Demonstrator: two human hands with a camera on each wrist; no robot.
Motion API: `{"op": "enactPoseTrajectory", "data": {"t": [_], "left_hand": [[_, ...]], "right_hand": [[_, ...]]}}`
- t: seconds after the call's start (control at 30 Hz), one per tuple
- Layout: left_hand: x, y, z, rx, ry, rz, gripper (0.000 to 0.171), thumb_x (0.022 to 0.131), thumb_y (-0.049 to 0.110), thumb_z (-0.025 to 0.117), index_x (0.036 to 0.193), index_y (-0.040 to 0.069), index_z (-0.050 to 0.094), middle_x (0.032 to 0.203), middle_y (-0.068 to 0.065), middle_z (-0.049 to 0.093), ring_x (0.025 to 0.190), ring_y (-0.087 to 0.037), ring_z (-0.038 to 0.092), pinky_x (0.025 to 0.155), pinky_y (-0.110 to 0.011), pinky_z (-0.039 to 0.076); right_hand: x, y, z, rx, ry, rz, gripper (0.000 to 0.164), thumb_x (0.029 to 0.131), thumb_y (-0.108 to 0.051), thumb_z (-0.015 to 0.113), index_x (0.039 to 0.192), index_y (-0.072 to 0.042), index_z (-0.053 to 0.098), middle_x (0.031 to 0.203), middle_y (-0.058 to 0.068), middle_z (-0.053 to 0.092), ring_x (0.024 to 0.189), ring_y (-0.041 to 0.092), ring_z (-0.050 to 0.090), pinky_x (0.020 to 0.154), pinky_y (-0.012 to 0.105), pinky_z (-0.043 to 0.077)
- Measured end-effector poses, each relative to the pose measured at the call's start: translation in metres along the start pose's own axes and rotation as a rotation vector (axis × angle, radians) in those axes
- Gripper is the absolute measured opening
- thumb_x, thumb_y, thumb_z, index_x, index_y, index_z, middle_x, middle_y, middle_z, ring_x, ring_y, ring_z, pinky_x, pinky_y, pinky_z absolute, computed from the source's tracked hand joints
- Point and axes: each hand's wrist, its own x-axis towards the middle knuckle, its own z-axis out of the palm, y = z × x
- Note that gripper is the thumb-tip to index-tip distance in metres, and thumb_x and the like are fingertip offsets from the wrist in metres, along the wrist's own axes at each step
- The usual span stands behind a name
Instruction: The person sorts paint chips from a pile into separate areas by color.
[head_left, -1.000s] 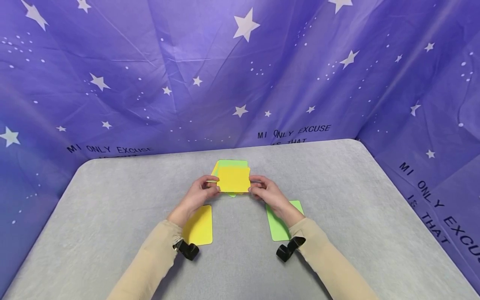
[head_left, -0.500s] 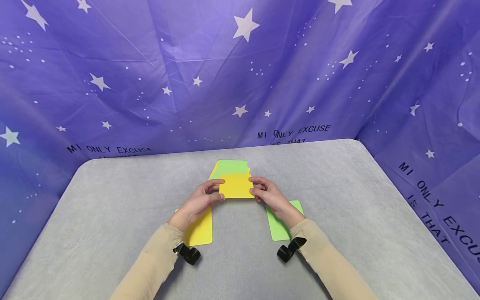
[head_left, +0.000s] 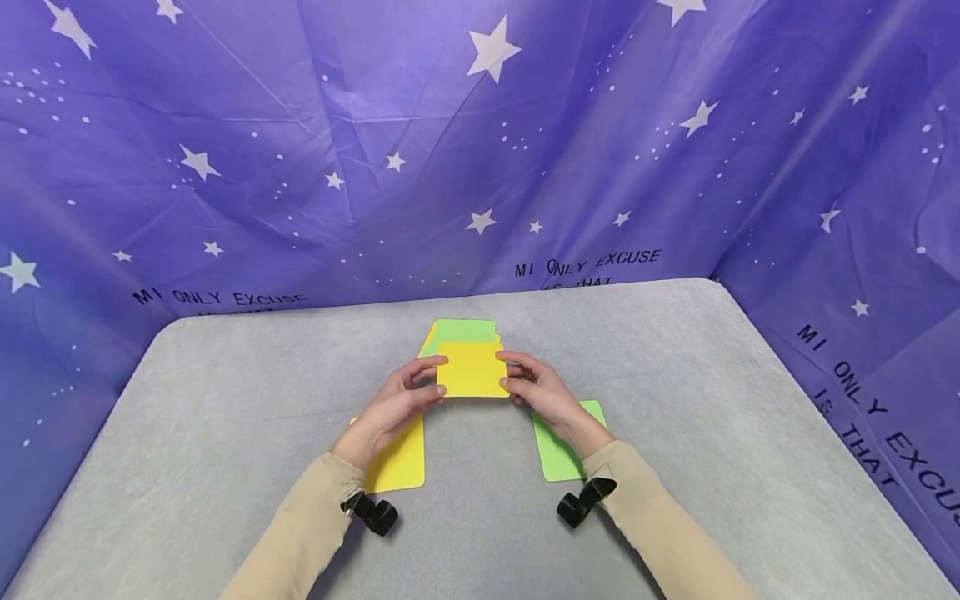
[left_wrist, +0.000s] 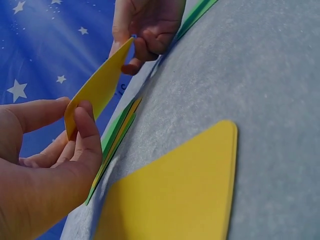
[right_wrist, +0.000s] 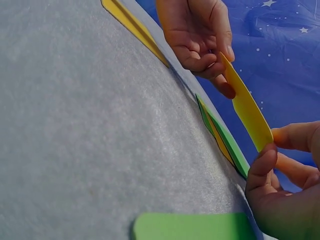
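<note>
A yellow card [head_left: 472, 371] with rounded corners is held up off the table between both hands. My left hand [head_left: 401, 402] pinches its left edge between thumb and fingers, as the left wrist view also shows. At the opposite edge my right hand [head_left: 546, 396] pinches it the same way. Behind and below the held card lies a loose pile of green and yellow cards [head_left: 465, 330], its near part hidden in the head view. Both wrist views show a gap between the held card and that pile.
Under my left wrist lies a yellow card [head_left: 401, 460], with a slightly thick edge in the left wrist view. A green card [head_left: 557, 454] lies under my right wrist. The grey table [head_left: 480, 533] reaches back to a purple star-patterned cloth [head_left: 420, 150].
Both hands have drawn the yellow card slightly nearer and off the pile, uncovering more of the green card beneath. In the last half second it has tilted slightly. The side cards stay put.
</note>
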Motion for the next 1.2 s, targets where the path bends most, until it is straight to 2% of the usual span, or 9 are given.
{"op": "enactPoseTrajectory", "data": {"t": [0.1, 0.3, 0.47, 0.57, 0.77, 0.97, 1.2], "left_hand": [[-0.001, 0.000, 0.000, 0.005, 0.012, 0.004, 0.052, 0.089, -0.008, 0.058, 0.138, -0.005, 0.043, 0.123, -0.016, 0.047, 0.090, -0.017, 0.058, 0.086, -0.029, 0.048], [-0.005, -0.001, -0.002, 0.052, 0.025, 0.012, 0.053, 0.086, -0.007, 0.062, 0.136, -0.002, 0.046, 0.116, -0.014, 0.051, 0.085, -0.015, 0.055, 0.077, -0.025, 0.046], [-0.009, 0.000, -0.002, 0.083, 0.014, 0.016, 0.055, 0.085, -0.007, 0.064, 0.137, 0.003, 0.047, 0.109, -0.009, 0.052, 0.084, -0.015, 0.054, 0.075, -0.025, 0.046], [-0.011, 0.000, -0.003, 0.104, -0.007, 0.024, 0.056, 0.086, -0.006, 0.064, 0.138, 0.002, 0.045, 0.108, -0.009, 0.051, 0.081, -0.014, 0.056, 0.076, -0.026, 0.047], [-0.016, -0.002, -0.006, 0.157, -0.032, 0.035, 0.055, 0.087, -0.005, 0.063, 0.138, 0.000, 0.043, 0.111, -0.014, 0.055, 0.082, -0.016, 0.061, 0.079, -0.031, 0.049], [-0.020, -0.004, -0.008, 0.176, -0.036, 0.031, 0.055, 0.088, -0.004, 0.063, 0.139, 0.000, 0.043, 0.116, -0.021, 0.052, 0.084, -0.018, 0.061, 0.080, -0.032, 0.050], [-0.027, -0.005, -0.011, 0.185, -0.054, 0.044, 0.054, 0.088, -0.004, 0.063, 0.138, -0.002, 0.043, 0.116, -0.021, 0.054, 0.085, -0.018, 0.062, 0.080, -0.032, 0.051]], "right_hand": [[-0.001, 0.000, 0.000, 0.013, -0.007, -0.004, 0.047, 0.090, 0.005, 0.058, 0.137, 0.003, 0.049, 0.106, 0.010, 0.050, 0.076, 0.013, 0.051, 0.065, 0.024, 0.044], [-0.004, -0.001, 0.000, 0.024, -0.034, -0.011, 0.048, 0.090, 0.005, 0.059, 0.137, 0.003, 0.049, 0.107, 0.012, 0.047, 0.077, 0.012, 0.052, 0.067, 0.023, 0.045], [-0.007, 0.000, -0.001, -0.019, -0.035, -0.020, 0.048, 0.090, 0.003, 0.062, 0.137, 0.002, 0.051, 0.110, 0.012, 0.050, 0.078, 0.011, 0.054, 0.068, 0.024, 0.048], [-0.008, 0.000, -0.001, -0.048, -0.040, -0.029, 0.049, 0.089, 0.002, 0.062, 0.137, 0.001, 0.051, 0.111, 0.014, 0.051, 0.078, 0.011, 0.055, 0.070, 0.025, 0.049], [-0.012, 0.001, -0.001, -0.089, -0.064, -0.052, 0.048, 0.089, 0.002, 0.063, 0.136, 0.002, 0.051, 0.108, 0.015, 0.052, 0.075, 0.011, 0.055, 0.069, 0.026, 0.050], [-0.016, 0.002, 0.001, -0.119, -0.061, -0.049, 0.049, 0.088, 0.000, 0.065, 0.135, 0.001, 0.053, 0.112, 0.020, 0.054, 0.072, 0.011, 0.056, 0.066, 0.025, 0.047], [-0.021, 0.004, 0.004, -0.137, -0.089, -0.091, 0.049, 0.086, 0.003, 0.064, 0.134, 0.005, 0.052, 0.111, 0.021, 0.055, 0.064, 0.005, 0.047, 0.063, 0.021, 0.044]]}}
